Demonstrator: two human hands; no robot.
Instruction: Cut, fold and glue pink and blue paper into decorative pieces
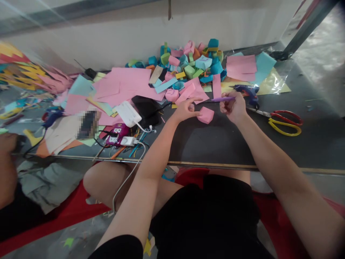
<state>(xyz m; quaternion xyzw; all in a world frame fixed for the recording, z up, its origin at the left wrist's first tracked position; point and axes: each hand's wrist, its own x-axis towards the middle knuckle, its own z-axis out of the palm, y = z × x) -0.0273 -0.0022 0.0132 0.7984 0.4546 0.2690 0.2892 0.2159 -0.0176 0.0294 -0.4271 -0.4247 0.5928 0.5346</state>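
My left hand is at a small folded pink paper box, with thumb and fingers against its left side. The box rests on the dark table. To its right my right hand is closed on a purple pen, which points left. Just above the left hand lie pink paper pieces and another small pink box. A pink strip lies behind the pen.
Behind is a heap of coloured paper boxes. Right are a blue glue gun and red-and-yellow scissors. Left are pink sheets, a white power bank, a purple power strip, cables and another person's arm.
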